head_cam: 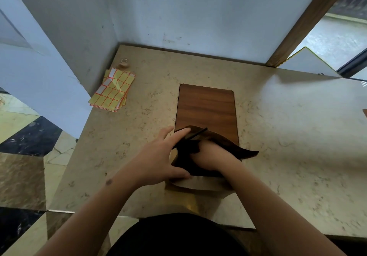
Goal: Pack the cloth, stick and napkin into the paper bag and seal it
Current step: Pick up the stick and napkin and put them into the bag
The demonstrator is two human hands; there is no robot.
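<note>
Packing midway: right hand [210, 156] sunk in paper bag [198, 184] mouth, clutching dark cloth [246, 153] half outside, stick [195, 136] poking out, left hand [160, 156] spread bracing the opening, napkin unseen, sealing not yet done.

We see both bare forearms reach forward from the bottom of the view and converge near the middle. Our left hand [158, 158] lies palm down, its fingers stretched forward and its thumb spread toward the near side, so that the open span presses against the side of the brown paper bag [198, 184]. Our right hand [208, 156] is turned inward at the wrist and pushed into the mouth of that bag; its fingers are hidden inside, so we cannot tell whether they are closed on anything. The two hands sit just beside each other, the left wrist slightly lower.
</note>
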